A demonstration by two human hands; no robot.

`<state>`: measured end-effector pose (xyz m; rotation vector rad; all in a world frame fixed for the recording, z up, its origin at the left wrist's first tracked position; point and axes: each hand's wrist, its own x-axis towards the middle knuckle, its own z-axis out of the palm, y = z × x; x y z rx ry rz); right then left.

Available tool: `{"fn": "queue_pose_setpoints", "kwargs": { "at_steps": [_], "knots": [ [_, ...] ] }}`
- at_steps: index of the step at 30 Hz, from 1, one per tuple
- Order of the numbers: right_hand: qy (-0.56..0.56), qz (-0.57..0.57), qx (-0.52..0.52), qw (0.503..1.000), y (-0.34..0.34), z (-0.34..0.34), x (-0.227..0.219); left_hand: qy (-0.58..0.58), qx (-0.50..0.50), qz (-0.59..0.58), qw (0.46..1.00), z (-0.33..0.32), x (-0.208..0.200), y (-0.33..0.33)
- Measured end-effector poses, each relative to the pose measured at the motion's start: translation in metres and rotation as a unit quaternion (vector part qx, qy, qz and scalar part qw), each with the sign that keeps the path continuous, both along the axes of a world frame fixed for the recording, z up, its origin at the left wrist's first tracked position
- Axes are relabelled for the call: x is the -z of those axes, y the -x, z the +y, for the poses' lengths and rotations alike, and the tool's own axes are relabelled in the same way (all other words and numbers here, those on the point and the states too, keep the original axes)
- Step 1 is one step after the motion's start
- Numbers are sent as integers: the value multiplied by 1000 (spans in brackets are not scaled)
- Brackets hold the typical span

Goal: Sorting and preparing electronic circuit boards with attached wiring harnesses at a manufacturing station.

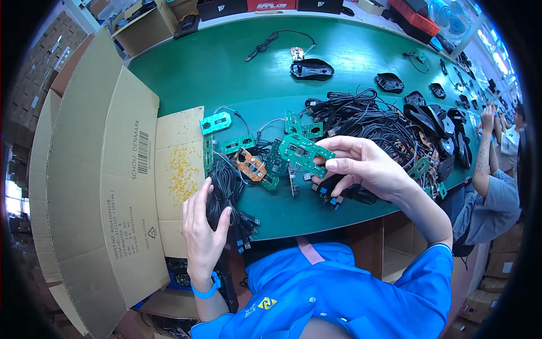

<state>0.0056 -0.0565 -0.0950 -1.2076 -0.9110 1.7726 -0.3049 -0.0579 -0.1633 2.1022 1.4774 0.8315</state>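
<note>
My right hand [370, 166] pinches a green circuit board [303, 153] by its right edge, between thumb and fingers, above the mat. Cupped round a bundle of black cables [223, 189] is my left hand [203, 229], fingers along its left side and thumb on its right. The cables' plugs [245, 231] hang toward the table's front edge. Between my hands lie an orange-brown circuit board [251, 165] and several green ones, including one [237, 144] behind the bundle. Small blue-ended plugs [333, 199] show below my right hand; what its lower fingers touch is partly hidden.
A tall open cardboard box [127, 135] stands at the left, its flap against the green table [197, 73]. A heap of black cables [361, 113] and black mouse shells [440, 121] lies to the right. Farther back is a mouse shell [312, 69]. Another person [488, 186] works at far right.
</note>
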Motion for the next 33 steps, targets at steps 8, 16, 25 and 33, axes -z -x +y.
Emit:
{"fn": "queue_pose_setpoints", "kwargs": {
  "at_steps": [8, 16, 25, 33],
  "knots": [
    [5, -3, -26, 1000, 2, -3, 2, 10, -7, -9, 1000, 0, 3, 2],
    [3, -4, -15, 1000, 3, -7, 1, 26, -9, -18, 999, -1, 0, 2],
    [-1, 23, 57, 998, 1, -6, -5, 0, -8, 9, 1000, 1, 12, -4],
    [-322, -261, -160, 896, 2, -24, 13, 10, -27, 3, 1000, 3, 12, -9]
  ]
}}
